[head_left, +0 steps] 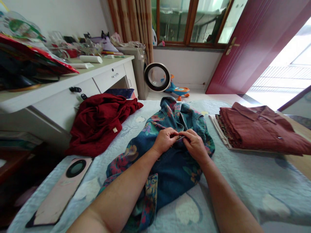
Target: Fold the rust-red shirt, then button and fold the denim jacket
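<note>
A blue denim shirt with floral panels (170, 161) lies spread on the pale bedspread (243, 181) in front of me. My left hand (165, 139) and my right hand (194, 145) meet over the shirt's middle front. Both pinch the fabric at its placket, fingers curled and pressed together. The exact bit between the fingertips is too small to make out.
A crumpled dark red garment (99, 121) lies at the bed's left edge. Folded brick-red shirts (259, 127) are stacked at the right. A pink phone (62, 189) lies near left. A cluttered white desk (73, 79) stands left; a dark red door (255, 42) is open at the back right.
</note>
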The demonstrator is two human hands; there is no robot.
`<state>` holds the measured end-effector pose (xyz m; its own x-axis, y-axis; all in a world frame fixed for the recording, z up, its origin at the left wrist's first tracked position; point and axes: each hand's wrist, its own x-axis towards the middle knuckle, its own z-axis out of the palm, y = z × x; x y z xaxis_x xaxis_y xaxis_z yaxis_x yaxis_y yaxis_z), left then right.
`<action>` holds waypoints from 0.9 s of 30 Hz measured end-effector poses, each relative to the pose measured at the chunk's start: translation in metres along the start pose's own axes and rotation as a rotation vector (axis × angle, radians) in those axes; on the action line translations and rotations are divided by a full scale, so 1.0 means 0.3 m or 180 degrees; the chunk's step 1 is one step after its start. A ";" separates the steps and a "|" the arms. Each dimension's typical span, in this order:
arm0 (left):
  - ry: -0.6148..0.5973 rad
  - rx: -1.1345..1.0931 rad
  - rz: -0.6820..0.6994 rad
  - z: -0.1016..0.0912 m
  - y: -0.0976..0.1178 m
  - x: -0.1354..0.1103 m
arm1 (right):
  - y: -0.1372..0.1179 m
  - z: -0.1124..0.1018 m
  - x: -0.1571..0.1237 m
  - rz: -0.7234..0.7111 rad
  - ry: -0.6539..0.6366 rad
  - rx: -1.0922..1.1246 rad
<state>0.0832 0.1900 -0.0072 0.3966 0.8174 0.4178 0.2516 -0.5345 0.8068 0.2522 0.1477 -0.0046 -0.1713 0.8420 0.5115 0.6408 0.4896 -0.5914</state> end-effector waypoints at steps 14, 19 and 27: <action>-0.0349 0.0418 0.0056 -0.006 0.000 -0.014 | 0.019 -0.006 0.002 0.0224 -0.0094 -0.0033; -0.0144 0.0301 0.0186 0.000 -0.001 -0.011 | 0.027 -0.009 0.003 0.0226 -0.0170 -0.0037; 0.0159 0.0455 0.0164 0.008 0.001 -0.012 | 0.014 -0.013 0.005 0.0108 -0.0403 0.0189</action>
<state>0.0839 0.1865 -0.0094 0.3689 0.7958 0.4803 0.3565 -0.5983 0.7175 0.2576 0.1502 -0.0038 -0.2458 0.8784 0.4099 0.6031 0.4697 -0.6447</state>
